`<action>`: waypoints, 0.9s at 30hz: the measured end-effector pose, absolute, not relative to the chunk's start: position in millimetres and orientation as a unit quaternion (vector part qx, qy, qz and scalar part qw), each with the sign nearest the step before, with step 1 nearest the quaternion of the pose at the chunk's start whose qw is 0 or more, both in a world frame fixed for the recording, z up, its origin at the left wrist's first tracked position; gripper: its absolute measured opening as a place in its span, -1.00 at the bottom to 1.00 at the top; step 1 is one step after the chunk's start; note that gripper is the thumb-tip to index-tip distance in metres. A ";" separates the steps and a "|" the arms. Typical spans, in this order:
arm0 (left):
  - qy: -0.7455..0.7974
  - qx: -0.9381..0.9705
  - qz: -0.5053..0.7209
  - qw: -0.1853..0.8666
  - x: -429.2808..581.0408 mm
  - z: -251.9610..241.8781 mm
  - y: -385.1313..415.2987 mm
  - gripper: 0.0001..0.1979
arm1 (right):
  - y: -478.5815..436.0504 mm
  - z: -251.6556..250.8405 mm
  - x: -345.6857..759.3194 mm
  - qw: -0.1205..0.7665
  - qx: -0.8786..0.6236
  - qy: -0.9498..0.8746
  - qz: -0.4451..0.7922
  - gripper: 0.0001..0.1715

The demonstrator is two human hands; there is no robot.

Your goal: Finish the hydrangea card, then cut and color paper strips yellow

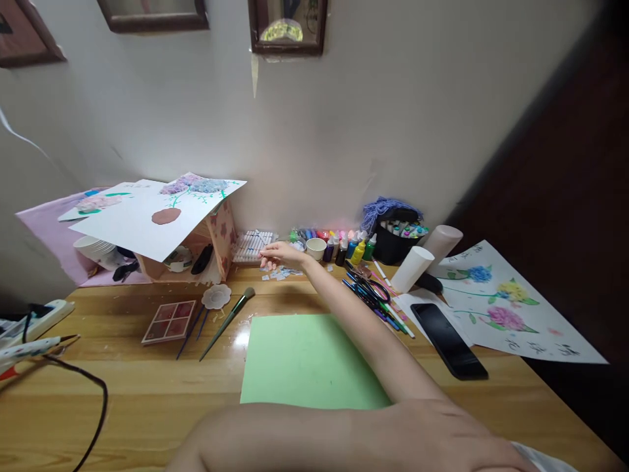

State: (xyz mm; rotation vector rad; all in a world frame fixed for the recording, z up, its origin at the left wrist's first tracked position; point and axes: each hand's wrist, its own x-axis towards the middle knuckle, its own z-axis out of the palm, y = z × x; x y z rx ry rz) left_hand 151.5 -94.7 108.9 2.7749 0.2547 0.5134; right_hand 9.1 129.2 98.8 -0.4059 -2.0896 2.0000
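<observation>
My right arm stretches from the lower right toward the back of the table. My right hand (280, 254) hovers there palm down, its fingers loosely bent and apart, with nothing visible in them. Below it lie small white paper scraps (282, 273). A tray of white pens (254, 245) is just left of the fingers, and a pale paper cup (316, 248) stands to their right. My left arm crosses the bottom edge, and my left hand (442, 432) lies against my right upper arm, its fingers not showing. Between the arms is a green sheet (304, 360).
Paint bottles (358, 251) and a black pen holder (398, 242) line the wall. A phone (448, 341) and a flower painting (511, 301) lie right. Left are a brush (226, 324), a flower-shaped palette (216, 297), a red four-pan palette (170, 321) and a box (223, 242) under artwork.
</observation>
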 end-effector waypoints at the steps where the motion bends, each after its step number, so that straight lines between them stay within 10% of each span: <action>1: 0.098 0.965 0.182 0.162 154.7 105.3 -99.4 -0.60 | 124.8 101.2 17.9 0.100 -0.132 -0.710 0.684 -0.69; 8: 0.174 0.944 0.190 0.205 116.6 98.8 -105.2 -0.65 | 77.3 115.8 140.4 0.080 -0.135 -0.771 0.617 -0.63; 13: 0.266 0.913 0.201 0.236 98.6 104.3 -80.6 -0.67 | 85.7 108.9 262.5 0.394 -0.469 -0.746 0.261 -0.77; 18: 0.267 0.897 0.230 0.267 119.8 114.5 -66.1 -0.71 | 130.5 75.8 337.6 0.478 -0.622 -0.606 0.134 -0.26; 24: 0.325 0.853 0.276 0.302 127.7 128.2 -60.8 -0.73 | 153.8 50.0 349.7 0.449 -0.613 -0.628 0.166 -0.76; 27: 0.364 0.819 0.304 0.324 123.7 128.8 -44.0 -0.75 | 151.5 49.1 347.9 0.437 -0.592 -0.656 0.169 -0.69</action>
